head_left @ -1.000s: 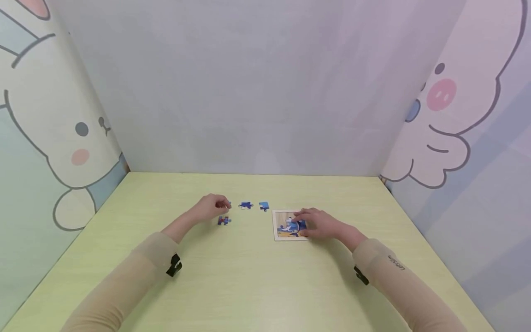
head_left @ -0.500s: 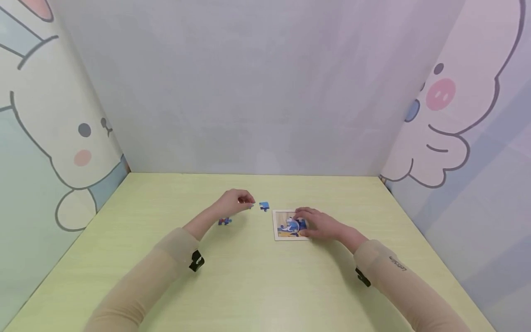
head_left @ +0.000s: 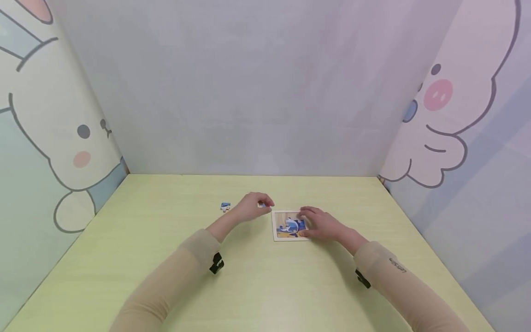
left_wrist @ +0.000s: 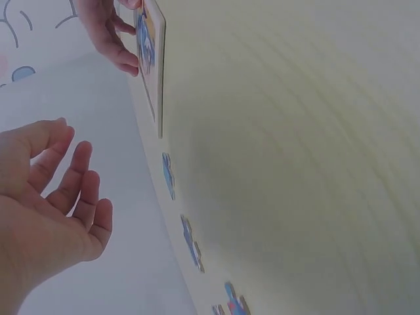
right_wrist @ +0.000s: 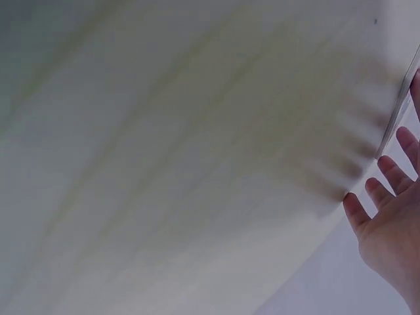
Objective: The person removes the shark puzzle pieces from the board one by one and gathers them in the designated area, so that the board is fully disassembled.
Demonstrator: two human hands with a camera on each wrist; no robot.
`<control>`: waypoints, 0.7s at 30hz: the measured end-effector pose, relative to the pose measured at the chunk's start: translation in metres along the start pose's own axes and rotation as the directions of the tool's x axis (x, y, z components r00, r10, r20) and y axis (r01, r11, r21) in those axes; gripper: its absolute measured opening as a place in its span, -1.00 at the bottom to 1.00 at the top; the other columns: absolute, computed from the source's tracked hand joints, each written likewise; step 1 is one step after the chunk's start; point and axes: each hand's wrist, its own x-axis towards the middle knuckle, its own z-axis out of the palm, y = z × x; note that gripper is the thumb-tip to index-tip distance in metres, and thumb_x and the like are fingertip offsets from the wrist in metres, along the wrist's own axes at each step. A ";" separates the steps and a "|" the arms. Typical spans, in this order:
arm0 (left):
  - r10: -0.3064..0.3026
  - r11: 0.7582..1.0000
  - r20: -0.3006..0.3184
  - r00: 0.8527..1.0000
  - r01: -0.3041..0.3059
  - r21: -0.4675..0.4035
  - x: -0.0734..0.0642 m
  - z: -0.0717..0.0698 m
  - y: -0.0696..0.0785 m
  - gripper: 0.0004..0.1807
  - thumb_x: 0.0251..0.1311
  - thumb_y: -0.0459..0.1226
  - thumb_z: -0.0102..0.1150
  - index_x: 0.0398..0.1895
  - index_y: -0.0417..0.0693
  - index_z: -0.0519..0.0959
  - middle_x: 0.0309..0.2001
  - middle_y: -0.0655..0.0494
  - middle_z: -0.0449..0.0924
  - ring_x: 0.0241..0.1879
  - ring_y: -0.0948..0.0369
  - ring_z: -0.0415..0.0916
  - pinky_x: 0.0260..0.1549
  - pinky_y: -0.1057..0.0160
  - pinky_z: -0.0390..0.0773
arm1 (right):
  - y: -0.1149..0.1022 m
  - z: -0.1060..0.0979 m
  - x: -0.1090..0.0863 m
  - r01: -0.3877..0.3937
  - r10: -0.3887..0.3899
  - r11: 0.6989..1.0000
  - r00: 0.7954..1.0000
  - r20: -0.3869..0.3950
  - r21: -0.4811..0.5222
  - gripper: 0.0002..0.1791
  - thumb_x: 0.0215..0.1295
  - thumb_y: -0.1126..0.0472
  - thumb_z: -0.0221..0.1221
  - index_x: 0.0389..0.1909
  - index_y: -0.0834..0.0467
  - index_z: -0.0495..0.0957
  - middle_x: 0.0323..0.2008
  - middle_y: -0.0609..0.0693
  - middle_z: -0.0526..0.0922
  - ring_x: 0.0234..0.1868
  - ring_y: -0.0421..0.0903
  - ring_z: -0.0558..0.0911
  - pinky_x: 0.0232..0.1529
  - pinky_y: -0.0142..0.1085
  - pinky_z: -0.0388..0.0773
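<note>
In the head view, a square wooden puzzle tray (head_left: 274, 230) with a blue and yellow picture lies on the table. My right hand (head_left: 322, 224) rests over its right side, the thumb on the picture and the fingers spread at the far edge. My left hand (head_left: 252, 206) hovers left of the tray, thumb and index tips close together. The left wrist view shows nothing between them. Below this hand, a light blue jigsaw piece (left_wrist: 168, 176) and a dark blue jigsaw piece (left_wrist: 191, 243) lie on the table.
A blue and white jigsaw piece (head_left: 225, 206) lies left of the left hand. A red and blue jigsaw piece (left_wrist: 236, 300) appears at the bottom of the left wrist view. The pale green table (head_left: 265, 286) meets a grey wall (head_left: 257, 92) behind.
My left hand has moved right across the row of jigsaw pieces, up to the tray's left corner. It uncovers the leftmost piece. My right hand and the tray stay nearly still.
</note>
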 end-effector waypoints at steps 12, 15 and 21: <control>-0.026 0.999 0.068 0.997 0.023 0.039 0.024 0.038 0.000 -0.78 0.18 -0.25 0.23 -0.09 0.00 0.63 -0.12 0.14 0.62 0.04 0.12 0.46 0.13 0.06 0.34 | 0.001 0.000 0.000 -0.014 0.015 1.000 1.000 -0.006 0.018 -0.54 0.16 -0.20 0.21 -0.01 -0.06 0.43 0.32 0.13 0.33 0.29 0.21 0.33 0.15 0.22 0.27; -0.060 0.998 0.086 0.995 0.057 0.037 0.028 0.045 0.000 -0.77 0.16 -0.25 0.24 -0.10 0.02 0.63 -0.12 0.16 0.62 0.04 0.13 0.45 0.14 0.03 0.30 | 0.001 0.000 0.000 -0.010 0.010 1.000 1.000 -0.008 0.029 -0.55 0.16 -0.21 0.21 -0.04 -0.07 0.43 0.32 0.13 0.32 0.29 0.22 0.33 0.16 0.23 0.26; -0.081 0.991 0.116 0.990 0.068 0.113 0.033 0.051 -0.001 -0.72 0.11 -0.24 0.29 -0.08 0.08 0.63 -0.07 0.17 0.62 0.04 0.13 0.42 0.18 0.01 0.23 | 0.000 0.001 0.000 0.013 -0.012 0.999 1.000 -0.018 0.045 -0.55 0.16 -0.22 0.20 -0.04 -0.06 0.44 0.32 0.14 0.32 0.29 0.24 0.33 0.16 0.23 0.24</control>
